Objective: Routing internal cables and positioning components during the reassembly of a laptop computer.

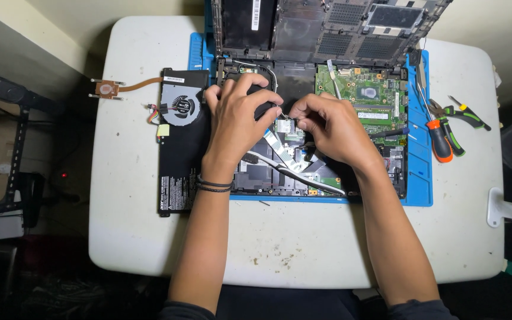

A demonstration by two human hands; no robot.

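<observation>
Heatsink pipe with copper plate lies loose at far left of bench, beside fan resting on black battery pack. Left hand curled over dark part in open laptop chassis, fingers closed. Right hand pinches thin wire near small wireless card; wire's long axis slants from far-left to near-right. Risk: hard pull could tear wire or its connector; slip could scrape green mainboard. Screwdriver and pliers lie right.
</observation>
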